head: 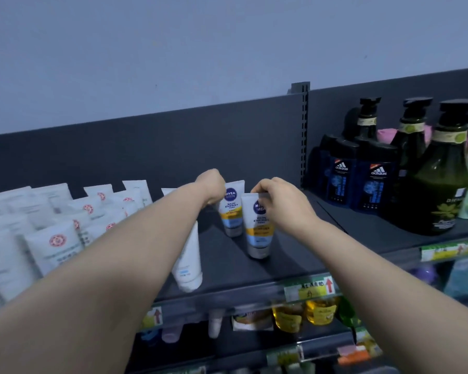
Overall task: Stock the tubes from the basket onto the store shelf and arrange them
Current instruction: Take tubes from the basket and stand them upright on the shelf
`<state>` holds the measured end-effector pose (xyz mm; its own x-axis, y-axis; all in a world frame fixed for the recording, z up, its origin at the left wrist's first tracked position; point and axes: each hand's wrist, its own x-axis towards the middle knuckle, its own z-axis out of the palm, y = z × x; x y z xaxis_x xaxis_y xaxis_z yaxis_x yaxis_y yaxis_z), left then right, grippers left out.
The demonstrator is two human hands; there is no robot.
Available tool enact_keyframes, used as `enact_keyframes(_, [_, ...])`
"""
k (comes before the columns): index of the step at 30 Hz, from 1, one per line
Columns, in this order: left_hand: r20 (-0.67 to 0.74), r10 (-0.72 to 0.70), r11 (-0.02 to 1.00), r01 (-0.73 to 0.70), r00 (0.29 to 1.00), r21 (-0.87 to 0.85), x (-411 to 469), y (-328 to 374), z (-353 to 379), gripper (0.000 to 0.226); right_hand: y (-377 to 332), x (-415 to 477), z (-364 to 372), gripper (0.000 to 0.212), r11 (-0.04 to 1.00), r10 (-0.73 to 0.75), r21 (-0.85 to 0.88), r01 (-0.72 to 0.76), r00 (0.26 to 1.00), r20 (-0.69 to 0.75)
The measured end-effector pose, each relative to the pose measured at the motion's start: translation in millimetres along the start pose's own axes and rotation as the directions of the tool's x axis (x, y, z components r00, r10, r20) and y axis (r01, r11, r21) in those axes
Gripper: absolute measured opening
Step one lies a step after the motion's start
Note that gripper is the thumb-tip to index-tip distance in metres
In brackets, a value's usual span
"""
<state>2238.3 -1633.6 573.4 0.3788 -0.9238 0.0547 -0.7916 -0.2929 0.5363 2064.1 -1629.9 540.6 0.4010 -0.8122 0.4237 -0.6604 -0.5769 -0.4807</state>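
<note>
Two white, yellow and blue Nivea Men tubes stand cap-down on the dark shelf. My right hand pinches the top edge of the front tube. My left hand reaches behind the rear tube and touches its upper left edge; whether it grips it is unclear. A plain white tube stands just left of them, partly hidden by my left forearm. The basket is out of view.
Several white tubes with red round logos fill the shelf's left side. Dark Adidas bottles and green pump bottles stand to the right past the upright post. Lower shelves hold yellow bottles.
</note>
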Motion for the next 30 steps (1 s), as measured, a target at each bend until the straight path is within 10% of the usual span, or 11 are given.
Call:
enact_keyframes(5, [-0.208, 0.156, 0.988, -0.153, 0.966, 0.028, -26, 9, -40, 0.044, -21, 14, 16, 0.023, 1.000, 0.016, -0.015, -0.016, 0.999, 0.038])
enact_keyframes(30, [-0.283, 0.297, 0.955, -0.289, 0.912, 0.070, -164, 26, 13, 0.046, 15, -102, -29, 0.044, 0.954, -0.092, -0.287, 0.088, 0.996, -0.001])
